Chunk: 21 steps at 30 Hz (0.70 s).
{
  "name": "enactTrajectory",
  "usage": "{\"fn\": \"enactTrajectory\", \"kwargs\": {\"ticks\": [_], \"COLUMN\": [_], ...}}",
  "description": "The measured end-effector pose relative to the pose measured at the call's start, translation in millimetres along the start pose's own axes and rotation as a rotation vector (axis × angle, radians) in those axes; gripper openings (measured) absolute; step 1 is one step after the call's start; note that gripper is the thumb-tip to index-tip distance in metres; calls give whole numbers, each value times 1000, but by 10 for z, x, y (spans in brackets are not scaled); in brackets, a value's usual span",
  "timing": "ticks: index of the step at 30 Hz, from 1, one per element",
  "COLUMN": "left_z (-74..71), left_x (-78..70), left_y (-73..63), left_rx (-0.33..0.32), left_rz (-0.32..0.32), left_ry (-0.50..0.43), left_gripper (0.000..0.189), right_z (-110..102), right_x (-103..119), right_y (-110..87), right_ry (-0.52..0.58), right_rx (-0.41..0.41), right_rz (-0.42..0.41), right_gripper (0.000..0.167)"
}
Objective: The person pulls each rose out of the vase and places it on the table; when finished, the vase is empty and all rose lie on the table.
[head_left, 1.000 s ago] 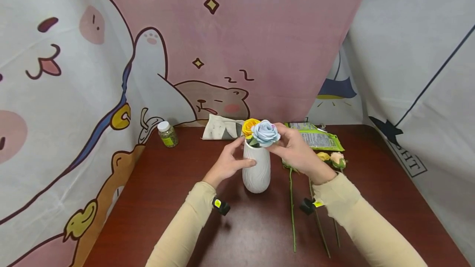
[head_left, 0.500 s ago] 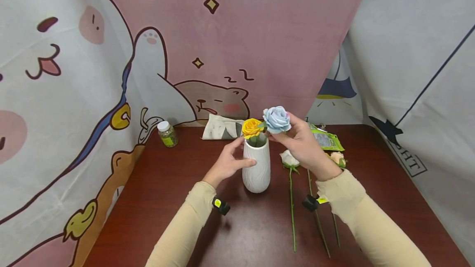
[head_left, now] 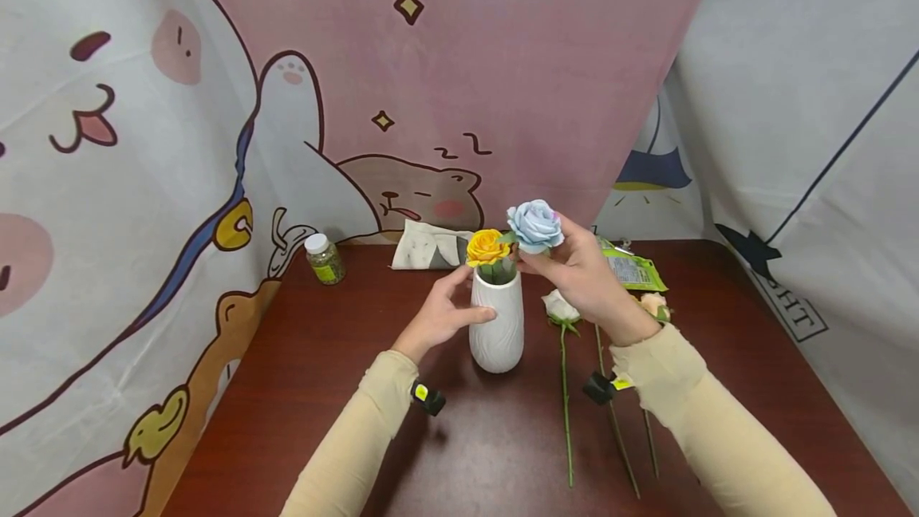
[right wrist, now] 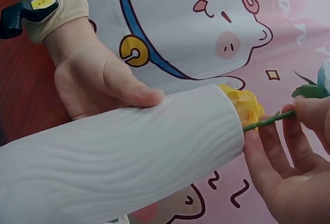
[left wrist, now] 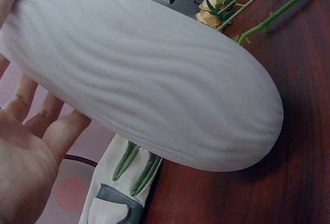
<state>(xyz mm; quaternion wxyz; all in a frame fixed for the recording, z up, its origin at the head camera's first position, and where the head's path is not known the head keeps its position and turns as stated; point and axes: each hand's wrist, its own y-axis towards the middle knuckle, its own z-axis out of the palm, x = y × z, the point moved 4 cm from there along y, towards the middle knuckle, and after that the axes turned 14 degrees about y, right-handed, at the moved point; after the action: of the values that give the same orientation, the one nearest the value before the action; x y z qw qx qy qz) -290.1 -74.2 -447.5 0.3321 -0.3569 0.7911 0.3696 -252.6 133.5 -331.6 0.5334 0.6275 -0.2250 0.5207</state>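
A ribbed white vase [head_left: 497,333] stands upright on the table. My left hand [head_left: 447,314] grips its upper left side, thumb across the front, as the right wrist view also shows. A yellow rose [head_left: 487,247] sits in the vase, its bloom just above the rim. My right hand [head_left: 590,282] pinches the green stem [right wrist: 276,118] of a light blue rose [head_left: 534,226] close below the bloom. That stem runs into the vase mouth, and its lower end is hidden inside. The blue bloom is higher than the yellow one and to its right.
To the right lie a white rose [head_left: 560,307], a peach rose [head_left: 655,305] and another stem [head_left: 616,429]. Behind them is a green packet [head_left: 635,271]. A white cloth item [head_left: 431,247] with grey lies at the back; a lidded jar [head_left: 325,260] stands back left.
My right hand has raised the blue rose up and to the right from the vase rim, mostly in the first half second. The left hand and vase have stayed put.
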Motion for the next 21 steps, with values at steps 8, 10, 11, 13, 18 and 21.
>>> {"fn": "enactTrajectory", "kwargs": {"ticks": [8, 10, 11, 13, 18, 21], "left_z": [3, 5, 5, 5, 5, 4], "left_x": [-2, -4, -6, -4, 4, 4], "left_y": [-8, -9, -10, -10, -14, -17], "left_rx": [6, 7, 6, 5, 4, 3], "left_rz": [-6, -5, -5, -7, -10, -9], "left_ry": [-3, -5, -4, -2, 1, -3], "left_gripper": [74, 73, 73, 72, 71, 69], "right_z": [23, 27, 27, 22, -3, -26], "right_x": [34, 47, 51, 55, 57, 57], "right_y": [33, 35, 37, 37, 36, 43], "right_ry": [-14, -10, -2, 17, 117, 186], "right_rx": [28, 21, 18, 9, -21, -48], "right_rz": [-20, -9, -5, 2, 17, 29], "right_gripper": [63, 60, 59, 56, 49, 48]}}
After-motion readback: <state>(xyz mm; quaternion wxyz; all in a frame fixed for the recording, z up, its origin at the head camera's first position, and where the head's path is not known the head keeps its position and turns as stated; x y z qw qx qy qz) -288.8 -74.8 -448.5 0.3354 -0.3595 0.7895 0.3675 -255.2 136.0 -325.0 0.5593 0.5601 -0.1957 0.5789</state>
